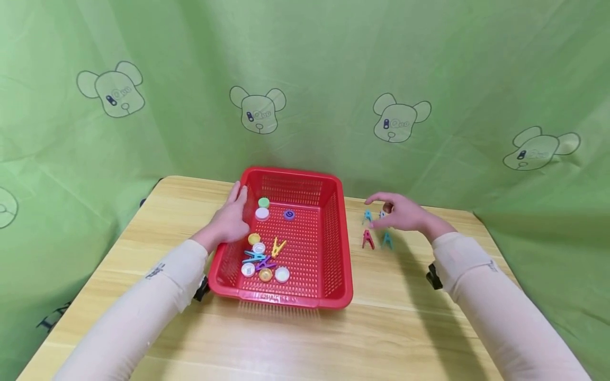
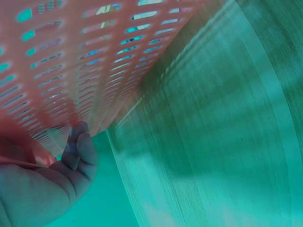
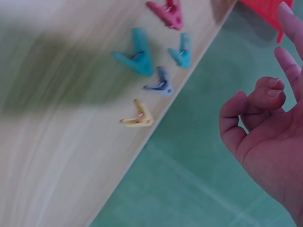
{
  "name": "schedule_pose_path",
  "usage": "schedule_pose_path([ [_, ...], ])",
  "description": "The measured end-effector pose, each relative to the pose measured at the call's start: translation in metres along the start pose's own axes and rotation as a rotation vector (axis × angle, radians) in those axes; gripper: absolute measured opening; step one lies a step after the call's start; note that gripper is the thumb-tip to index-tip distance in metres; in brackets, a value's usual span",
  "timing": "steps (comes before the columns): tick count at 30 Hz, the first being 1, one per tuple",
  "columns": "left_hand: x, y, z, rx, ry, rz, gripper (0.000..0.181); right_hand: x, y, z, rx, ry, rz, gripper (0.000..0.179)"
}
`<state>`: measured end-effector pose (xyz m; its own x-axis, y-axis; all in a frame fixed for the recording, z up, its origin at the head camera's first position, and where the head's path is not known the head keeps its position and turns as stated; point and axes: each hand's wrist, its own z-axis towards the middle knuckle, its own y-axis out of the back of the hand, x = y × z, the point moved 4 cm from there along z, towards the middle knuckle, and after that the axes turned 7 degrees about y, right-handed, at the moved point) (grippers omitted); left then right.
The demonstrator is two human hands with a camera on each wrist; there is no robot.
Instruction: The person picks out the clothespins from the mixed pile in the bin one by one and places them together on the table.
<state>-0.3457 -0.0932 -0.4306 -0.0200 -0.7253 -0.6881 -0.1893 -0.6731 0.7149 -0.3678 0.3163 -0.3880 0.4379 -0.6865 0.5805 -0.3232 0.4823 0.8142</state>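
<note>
A red plastic basket sits on the table, and my left hand grips its left rim. In the left wrist view, bent fingers lie against the slotted wall. My right hand hovers over loose clothespins right of the basket, thumb and forefinger spread, holding nothing. Beneath it lie a pink-red clothespin, a teal one and a smaller teal one. A blue clothespin and a yellow one show in the right wrist view; the hand mostly hides these two in the head view.
Inside the basket are a yellow clothespin, a blue one, a purple one and several round caps, including a green cap and a purple cap. A green curtain hangs behind the wooden table.
</note>
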Motion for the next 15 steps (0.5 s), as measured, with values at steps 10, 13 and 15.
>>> schedule_pose_path([
  [10,-0.002,0.001,0.001,-0.008,-0.018,0.045,0.102,0.027,0.003,0.021,0.010,0.066,-0.044,0.059],
  [13,-0.002,0.002,0.001,-0.013,-0.029,0.073,0.101,0.036,0.002,0.029,0.009,0.085,-0.064,0.060],
  [15,-0.001,0.002,0.001,-0.012,-0.022,0.069,0.101,0.043,0.000,0.035,0.009,0.098,-0.073,0.060],
])
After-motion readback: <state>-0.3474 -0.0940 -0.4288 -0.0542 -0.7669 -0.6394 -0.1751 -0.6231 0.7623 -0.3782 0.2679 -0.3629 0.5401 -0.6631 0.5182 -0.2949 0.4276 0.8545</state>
